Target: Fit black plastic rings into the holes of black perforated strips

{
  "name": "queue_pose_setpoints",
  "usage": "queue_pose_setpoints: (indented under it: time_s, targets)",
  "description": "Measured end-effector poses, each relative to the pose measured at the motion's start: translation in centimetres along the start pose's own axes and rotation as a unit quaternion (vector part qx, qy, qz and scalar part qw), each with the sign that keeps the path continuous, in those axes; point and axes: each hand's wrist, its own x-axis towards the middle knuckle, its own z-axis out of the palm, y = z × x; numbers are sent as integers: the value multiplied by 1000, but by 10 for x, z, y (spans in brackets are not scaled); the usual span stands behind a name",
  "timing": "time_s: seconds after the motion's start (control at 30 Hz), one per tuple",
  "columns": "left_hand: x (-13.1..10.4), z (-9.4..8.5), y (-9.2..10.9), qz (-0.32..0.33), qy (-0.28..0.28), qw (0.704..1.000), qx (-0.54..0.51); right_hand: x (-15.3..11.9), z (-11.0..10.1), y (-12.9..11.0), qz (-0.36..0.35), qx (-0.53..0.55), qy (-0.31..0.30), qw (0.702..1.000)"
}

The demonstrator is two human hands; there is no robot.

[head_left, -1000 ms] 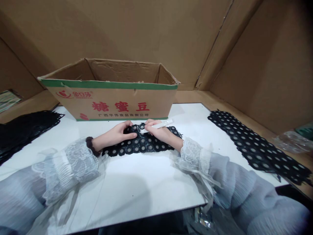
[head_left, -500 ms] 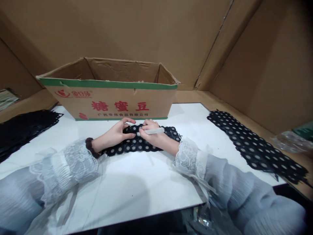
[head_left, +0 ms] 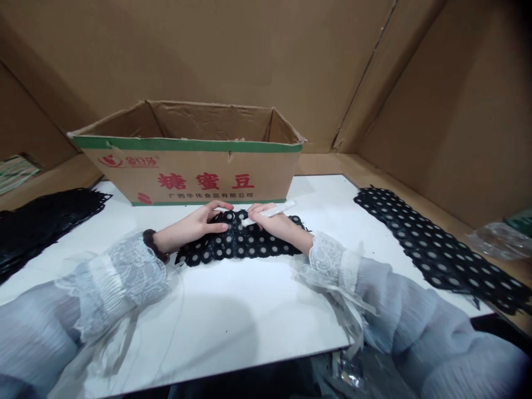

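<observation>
I am seeing the dotted black sheet [head_left: 249, 246] lying on the white counter [head_left: 208, 316], just before the cardboard box [head_left: 208, 180], where my right hand [head_left: 276, 223] is grasping a slim white tool [head_left: 279, 209] and my left hand [head_left: 193, 226] is resting its thumb on the sheet, forefinger spread apart. Pale round spots are sitting in rows across the sheet, its edges looking ragged, and work there seems to be going on, but how much is finished or remaining I am not managing to tell
</observation>
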Motion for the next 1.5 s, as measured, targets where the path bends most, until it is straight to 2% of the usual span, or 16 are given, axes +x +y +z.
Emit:
queue_pose_setpoints:
  time_s: [0.2,0.3,0.43,0.83,1.0,1.17,1.33,1.5]
  targets:
    - [3,-4,7,37,-83,993,77,-1,6,2,-22,-4,16,1000]
    - [3,-2,8,19,-98,993,70,-1,7,3,-36,-10,11,999]
    - [4,-1,8,19,-87,994,58,-3,6,2,-41,-7,8,999]
    - [4,-6,10,0,-128,992,-18,-4,5,-2,-26,4,8,1000]
    - [3,-5,12,-13,-108,994,-32,-4,5,1,-28,6,12,1000]
    - [2,1,17,-22,-62,998,15,-4,3,6,-9,-18,42,999]
    - [3,-1,16,-17,-84,996,12,-6,1,6,-5,-15,46,999]
    - [3,-2,16,-34,-87,996,-11,-4,1,7,41,3,83,996]
